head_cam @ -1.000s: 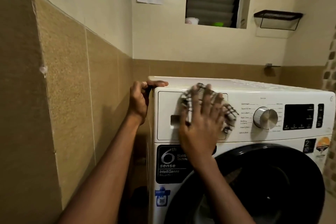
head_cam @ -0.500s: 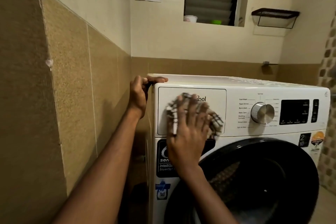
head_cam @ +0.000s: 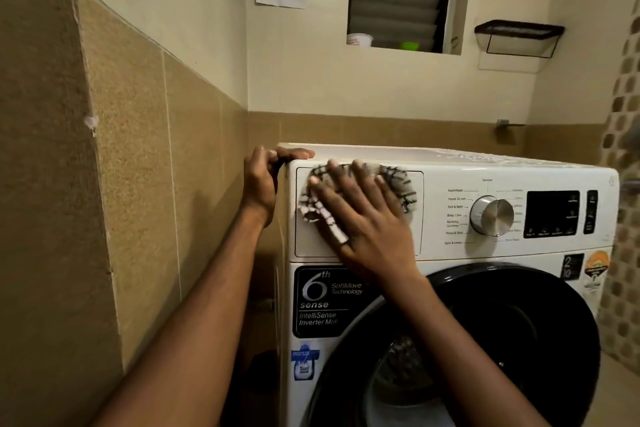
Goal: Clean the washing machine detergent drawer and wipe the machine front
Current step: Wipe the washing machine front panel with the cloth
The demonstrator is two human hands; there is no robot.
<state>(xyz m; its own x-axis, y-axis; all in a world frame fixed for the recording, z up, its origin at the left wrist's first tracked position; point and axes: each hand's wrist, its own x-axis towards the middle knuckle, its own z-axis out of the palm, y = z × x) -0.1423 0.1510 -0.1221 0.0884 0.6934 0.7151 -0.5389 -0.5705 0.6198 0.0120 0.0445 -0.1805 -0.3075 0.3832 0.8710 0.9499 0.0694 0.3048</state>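
My left hand (head_cam: 259, 184) grips the machine (head_cam: 450, 255) corner as a brace; my right hand (head_cam: 370, 232) presses flat fingers (head_cam: 360, 180) and cloth (head_cam: 398, 184) onto the drawer (head_cam: 311, 243).

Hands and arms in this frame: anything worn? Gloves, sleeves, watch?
Nothing worn that shows. Left hand and right hand are ungloved, no rings visible. Left arm and right arm are bare down to the frame edge: no sleeves, watch or bands.

Far window ledge (head_cam: 384, 47): white cup (head_cam: 359, 39) at left, green obj (head_cam: 409, 45) just right. Washing machine top (head_cam: 398, 153): left hand (head_cam: 259, 180) thumb on near-left corner.
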